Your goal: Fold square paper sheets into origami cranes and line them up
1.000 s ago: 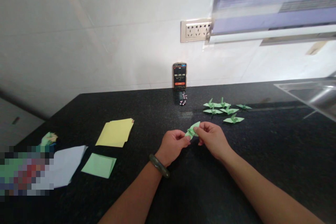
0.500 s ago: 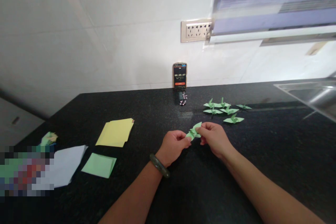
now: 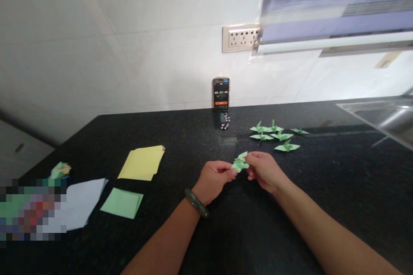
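A small green paper crane (image 3: 239,163) is held between my two hands above the dark counter. My left hand (image 3: 215,179), with a dark bangle (image 3: 196,203) at its wrist, pinches the crane's left side between thumb and fingers. From the other side, my right hand (image 3: 263,169) is closed with its fingertips on the crane's right part; its lower fingers are curled under. Several finished green cranes (image 3: 282,135) stand with wings spread on the counter beyond my right hand.
Yellow paper sheets (image 3: 142,163), green paper (image 3: 121,203) and white paper (image 3: 82,204) lie at left. A phone (image 3: 221,93) showing a timer leans on the wall, its beaded strap (image 3: 225,122) below. A metal sink (image 3: 392,116) is set in at right.
The crane has turned slightly and shifted a little right in my fingers. My right fingertips have moved a little on its right part. The other cranes and the papers stay put.
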Motion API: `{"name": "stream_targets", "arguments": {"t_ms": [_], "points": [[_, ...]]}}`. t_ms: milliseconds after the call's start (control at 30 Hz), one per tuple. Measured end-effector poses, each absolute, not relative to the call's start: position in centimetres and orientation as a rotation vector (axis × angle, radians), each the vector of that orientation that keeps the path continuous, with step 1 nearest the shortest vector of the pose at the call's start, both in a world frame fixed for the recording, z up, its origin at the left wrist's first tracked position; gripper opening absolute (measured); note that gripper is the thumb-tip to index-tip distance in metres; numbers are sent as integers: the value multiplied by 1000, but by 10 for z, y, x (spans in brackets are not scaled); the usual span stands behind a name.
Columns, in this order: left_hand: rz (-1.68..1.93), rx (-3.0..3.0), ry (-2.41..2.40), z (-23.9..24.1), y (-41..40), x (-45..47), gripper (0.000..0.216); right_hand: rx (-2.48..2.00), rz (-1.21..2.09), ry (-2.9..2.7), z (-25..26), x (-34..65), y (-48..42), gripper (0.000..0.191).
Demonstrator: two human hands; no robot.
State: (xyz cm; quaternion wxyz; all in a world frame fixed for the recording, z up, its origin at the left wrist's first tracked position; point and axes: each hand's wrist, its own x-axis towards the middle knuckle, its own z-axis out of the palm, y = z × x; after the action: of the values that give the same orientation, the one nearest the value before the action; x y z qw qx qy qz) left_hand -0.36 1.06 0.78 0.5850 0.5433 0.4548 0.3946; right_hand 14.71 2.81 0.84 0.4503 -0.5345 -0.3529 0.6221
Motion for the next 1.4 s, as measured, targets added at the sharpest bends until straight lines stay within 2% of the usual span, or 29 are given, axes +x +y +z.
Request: {"name": "stream_targets", "arguments": {"t_ms": [467,833,967,1100,1233,1400], "points": [[907,1015,985,5,12,-6,28,-1250,1805,-712,10,157,33,16],[904,1077,917,10,9,-4,21,-1195,1854,-786,1,154,34,16],[762,1252,843,10,7,-8,17,-1152,1800,-815,5,159,36,19],[544,1275,863,8,8,-7,25,-1114,1726,-1045,15,169,35,16],[683,1000,1050,4,11,-2,41,-1131,1806,-1384,16,174,32,21],[713,947,906,2,10,0,33,-1173,1715,-1591,8,168,30,21]]}}
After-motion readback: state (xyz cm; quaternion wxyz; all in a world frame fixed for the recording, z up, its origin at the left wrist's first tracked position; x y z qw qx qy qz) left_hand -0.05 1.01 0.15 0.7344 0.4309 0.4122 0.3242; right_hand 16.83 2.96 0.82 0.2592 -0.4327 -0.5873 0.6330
